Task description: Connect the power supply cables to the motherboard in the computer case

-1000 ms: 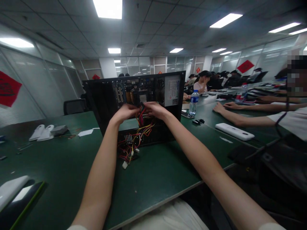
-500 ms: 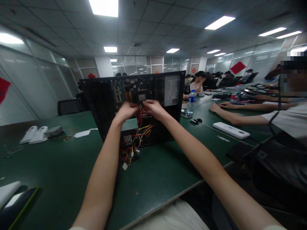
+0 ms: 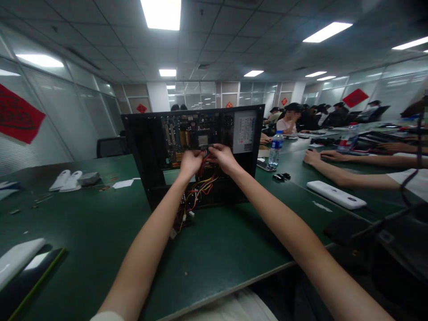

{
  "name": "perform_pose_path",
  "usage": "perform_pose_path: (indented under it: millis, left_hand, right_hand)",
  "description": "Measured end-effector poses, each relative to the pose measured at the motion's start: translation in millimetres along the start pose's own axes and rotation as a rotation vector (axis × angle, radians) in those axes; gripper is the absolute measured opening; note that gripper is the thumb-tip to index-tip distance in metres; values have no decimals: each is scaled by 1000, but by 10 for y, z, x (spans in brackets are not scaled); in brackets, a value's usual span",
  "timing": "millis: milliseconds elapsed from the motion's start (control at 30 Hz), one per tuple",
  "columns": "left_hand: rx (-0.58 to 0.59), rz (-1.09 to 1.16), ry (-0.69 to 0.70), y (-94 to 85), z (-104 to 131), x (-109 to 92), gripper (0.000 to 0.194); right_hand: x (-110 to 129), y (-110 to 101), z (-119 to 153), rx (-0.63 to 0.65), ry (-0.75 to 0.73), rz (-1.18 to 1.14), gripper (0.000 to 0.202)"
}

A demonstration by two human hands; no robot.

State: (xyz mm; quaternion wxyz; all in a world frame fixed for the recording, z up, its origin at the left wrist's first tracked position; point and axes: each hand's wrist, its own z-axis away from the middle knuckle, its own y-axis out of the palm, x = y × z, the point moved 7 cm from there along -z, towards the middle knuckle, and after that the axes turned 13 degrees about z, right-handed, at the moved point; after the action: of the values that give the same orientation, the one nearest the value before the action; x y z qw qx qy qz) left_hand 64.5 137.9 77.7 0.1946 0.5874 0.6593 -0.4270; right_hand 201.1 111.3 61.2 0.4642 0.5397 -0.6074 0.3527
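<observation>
To count, on the green tabletop (image 3: 217, 249) at the middle of the frame: one open black computer case (image 3: 143, 142), holding one motherboard (image 3: 197, 127) and, at the upper right, one grey power supply (image 3: 244, 131); one red-and-dark cable bundle (image 3: 203, 164); several loose wires (image 3: 207, 183) below. Right of the case, one blue-capped bottle (image 3: 276, 151); at the left of the frame, two white shoe-shaped objects (image 3: 67, 181). Reaches up from the lower edge with two bare forearms, converging toward the centre, wrists angled inward, with left hand (image 3: 192, 162) and right hand (image 3: 224, 156) nearly meeting before the motherboard's lower part. Pinches the bundle's upper end from both sides, each grip closed on it, fingertips partly hidden. For the bundle, a roughly upright long axis, lower part hanging toward the wires. For the case, open side toward the camera, long axis left to right, right end slightly higher in the frame.
</observation>
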Motion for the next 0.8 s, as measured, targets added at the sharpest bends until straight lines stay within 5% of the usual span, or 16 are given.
perform_pose_path:
  millis: [267, 800]
  left_hand:
    - [-52, -83, -10, 33, -9, 199, 29]
    - [75, -204, 22, 1, 159, 114, 36]
  right_hand:
    - [-245, 70, -94, 55, 26, -3, 11]
    - [-396, 51, -271, 134, 75, 41, 8]
